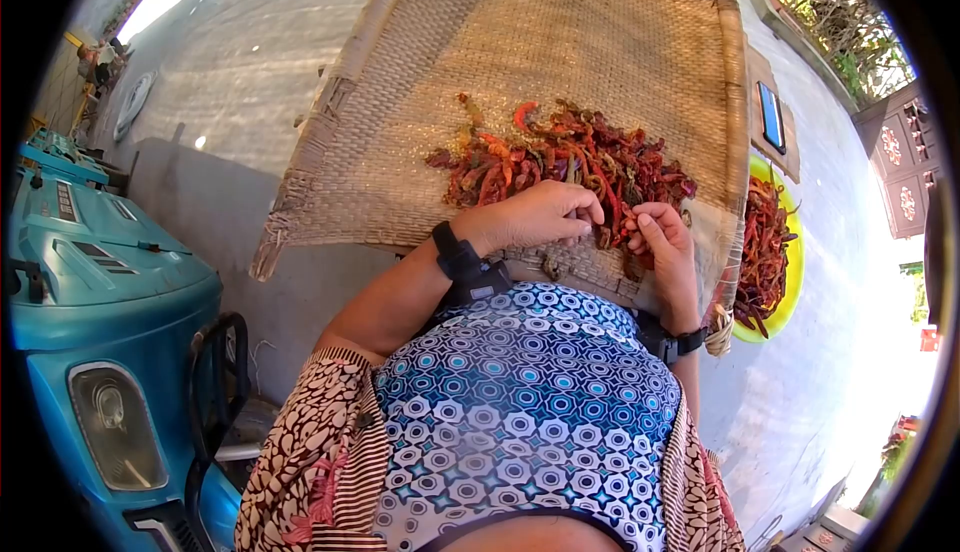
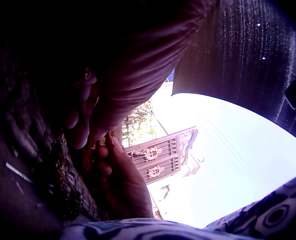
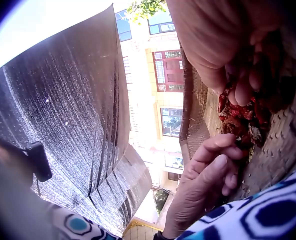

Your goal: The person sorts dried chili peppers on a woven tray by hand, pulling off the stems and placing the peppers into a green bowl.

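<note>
Dried red peppers [image 1: 590, 157] lie heaped on a woven mat [image 1: 560, 32]. My left hand [image 1: 535, 217] is over the heap's near edge, fingers loosely bent; nothing shows between thumb and fingers in the right wrist view, where this hand [image 3: 200, 182] appears below the peppers [image 3: 243, 122]. Close beside it, my right hand [image 1: 668, 252] pinches a small red pepper [image 1: 631, 221] between thumb and finger. The left wrist view is dark, but the right hand [image 2: 125, 175] shows there with a reddish piece at its fingertips. My right hand's near side [image 3: 223, 45] hides part of the heap.
A yellow-green basin [image 1: 792, 282] of red peppers stands right of the mat, below a phone [image 1: 770, 117] on a board. At left is a teal vehicle [image 1: 110, 262] with a black bar. The mat has a raised, bound rim [image 1: 345, 77].
</note>
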`<act>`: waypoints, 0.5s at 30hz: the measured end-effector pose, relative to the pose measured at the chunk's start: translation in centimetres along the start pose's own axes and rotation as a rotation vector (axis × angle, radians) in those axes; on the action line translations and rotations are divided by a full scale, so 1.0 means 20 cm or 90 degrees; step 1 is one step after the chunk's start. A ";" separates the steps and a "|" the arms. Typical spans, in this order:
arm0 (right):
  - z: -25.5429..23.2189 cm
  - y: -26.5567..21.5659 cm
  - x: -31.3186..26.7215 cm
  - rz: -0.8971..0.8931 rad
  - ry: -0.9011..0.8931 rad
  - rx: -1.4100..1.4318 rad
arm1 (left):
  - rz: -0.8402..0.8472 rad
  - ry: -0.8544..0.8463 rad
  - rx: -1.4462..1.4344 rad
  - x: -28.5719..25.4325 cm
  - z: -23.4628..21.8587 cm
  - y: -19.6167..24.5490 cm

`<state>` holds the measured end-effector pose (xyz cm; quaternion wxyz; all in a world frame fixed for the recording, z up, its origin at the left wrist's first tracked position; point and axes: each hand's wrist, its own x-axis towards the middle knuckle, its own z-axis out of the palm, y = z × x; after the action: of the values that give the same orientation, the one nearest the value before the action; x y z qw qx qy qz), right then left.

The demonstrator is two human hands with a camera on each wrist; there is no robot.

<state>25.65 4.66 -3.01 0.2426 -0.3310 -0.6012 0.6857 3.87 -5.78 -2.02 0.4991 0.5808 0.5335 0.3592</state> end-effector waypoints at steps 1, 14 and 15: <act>0.00 0.00 0.00 0.001 0.000 0.001 | -0.004 -0.001 0.001 0.00 0.00 0.00; 0.01 -0.02 0.00 0.010 0.006 -0.006 | 0.027 0.001 0.002 0.00 0.00 -0.01; 0.02 -0.02 -0.01 0.011 0.006 -0.008 | 0.031 0.002 0.002 -0.01 0.00 -0.01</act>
<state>25.46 4.45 -2.49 0.2379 -0.3410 -0.6012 0.6824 3.72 -5.89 -2.27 0.4889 0.5936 0.5204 0.3713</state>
